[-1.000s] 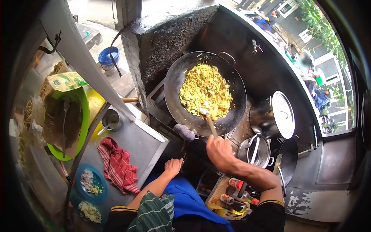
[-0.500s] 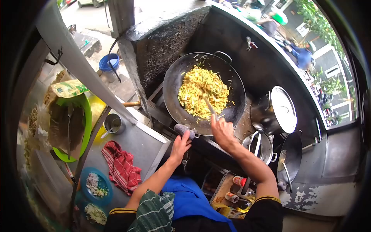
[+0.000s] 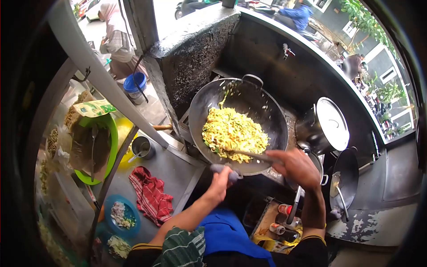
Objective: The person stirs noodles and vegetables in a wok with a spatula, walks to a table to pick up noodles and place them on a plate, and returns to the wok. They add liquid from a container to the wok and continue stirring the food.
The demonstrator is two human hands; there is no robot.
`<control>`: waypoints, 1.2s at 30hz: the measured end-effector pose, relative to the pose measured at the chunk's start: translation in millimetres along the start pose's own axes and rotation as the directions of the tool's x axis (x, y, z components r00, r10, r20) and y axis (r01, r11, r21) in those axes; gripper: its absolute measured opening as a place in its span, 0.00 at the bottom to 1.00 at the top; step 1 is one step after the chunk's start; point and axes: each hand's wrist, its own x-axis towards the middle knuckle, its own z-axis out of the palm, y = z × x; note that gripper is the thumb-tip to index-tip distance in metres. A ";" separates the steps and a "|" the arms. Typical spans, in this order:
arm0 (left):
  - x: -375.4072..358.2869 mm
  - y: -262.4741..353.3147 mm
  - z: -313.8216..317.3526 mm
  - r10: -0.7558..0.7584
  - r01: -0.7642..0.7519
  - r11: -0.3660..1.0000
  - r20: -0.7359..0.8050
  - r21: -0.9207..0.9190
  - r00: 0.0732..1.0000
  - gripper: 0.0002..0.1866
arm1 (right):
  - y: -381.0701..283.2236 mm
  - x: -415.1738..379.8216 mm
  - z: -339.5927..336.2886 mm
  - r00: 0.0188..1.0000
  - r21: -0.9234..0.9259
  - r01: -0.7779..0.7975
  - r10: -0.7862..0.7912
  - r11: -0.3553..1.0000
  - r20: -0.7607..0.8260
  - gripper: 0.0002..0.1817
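Note:
A large dark wok (image 3: 270, 111) holds a heap of yellow noodles (image 3: 233, 133) with green and white bits. My left hand (image 3: 218, 184) is closed round the grey cloth-wrapped wok handle (image 3: 233, 176) at the near rim. In my right hand (image 3: 297, 167), right of the wok's near edge, is the handle of a metal spatula (image 3: 255, 155). Its blade is partly hidden in the near side of the noodles. The wok leans toward me, its far handle (image 3: 252, 80) raised.
Lidded pot (image 3: 331, 124) and second wok (image 3: 349, 182) stand right. Left are a red cloth (image 3: 151, 196), metal cup (image 3: 141, 146), green basin (image 3: 114, 147) and blue plate (image 3: 132, 224). Bottles (image 3: 284, 208) sit below. A person (image 3: 120, 42) stands outside beyond a blue bucket (image 3: 134, 83).
The wok has tilted toward me and the noodles have slid nearer. My left hand moved down slightly. My right hand moved right and down, with the spatula now lying flatter.

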 end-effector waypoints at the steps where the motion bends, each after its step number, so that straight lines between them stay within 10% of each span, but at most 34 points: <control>1: 25.7 -3.5 -11.2 0.061 -0.064 0.998 0.078 0.030 0.995 0.08 | 10.2 15.2 11.2 0.999 -0.027 0.007 -0.009 1.000 -0.053 0.15; 4: 3.7 -23.0 -12.8 0.260 -0.237 0.955 0.116 -0.178 0.959 0.08 | 35.5 38.4 43.1 0.991 -0.070 -0.022 0.013 0.997 -0.130 0.15; 8: -95.0 -21.9 -39.5 -0.314 0.309 0.929 0.009 -0.205 0.949 0.14 | 22.8 -32.1 -22.1 0.994 -0.161 -0.112 0.109 0.981 -0.028 0.17; 10: -83.0 -29.1 -25.7 -0.187 0.202 0.959 0.090 -0.201 0.978 0.10 | 15.6 -48.1 -37.4 0.990 -0.168 -0.094 0.110 0.981 0.088 0.16; 13: 0.7 -37.6 -5.2 0.023 0.007 0.987 0.184 -0.158 0.983 0.08 | 60.5 -10.0 43.0 0.971 -0.118 0.105 -0.127 0.987 -0.205 0.13; 16: -10.8 -40.3 1.2 0.145 -0.126 0.975 0.093 -0.183 0.985 0.06 | 49.0 29.1 61.8 0.975 -0.111 -0.141 0.119 0.984 -0.187 0.12; 21: -89.8 -43.8 -32.5 -0.276 0.259 0.941 -0.054 -0.217 0.960 0.13 | 17.7 -52.2 -15.8 0.979 -0.131 -0.152 0.132 0.980 -0.155 0.14; 24: -55.7 -24.3 -7.9 -0.057 0.082 0.978 0.132 -0.190 0.990 0.10 | 18.6 -44.1 0.9 0.995 -0.097 -0.100 0.102 0.990 0.010 0.12; 27: -5.5 -26.0 7.6 0.032 -0.028 0.993 0.034 -0.113 0.999 0.11 | 27.5 5.9 64.2 0.971 -0.080 -0.113 0.093 0.990 -0.219 0.12; 30: -25.4 -46.3 -4.2 0.074 -0.069 0.987 0.030 -0.145 0.997 0.12 | 45.3 8.0 91.6 0.894 0.034 -0.119 0.122 0.992 -0.431 0.16; 34: -74.4 -50.5 -32.9 -0.236 0.214 0.958 -0.101 -0.193 0.966 0.11 | 50.9 -46.4 95.1 0.824 0.444 0.063 0.204 0.894 -0.528 0.21; 36: -64.6 -41.3 -16.2 -0.079 0.083 0.971 0.025 -0.224 0.997 0.08 | 48.4 -70.3 111.8 0.873 0.855 -0.139 0.470 0.500 -0.132 0.24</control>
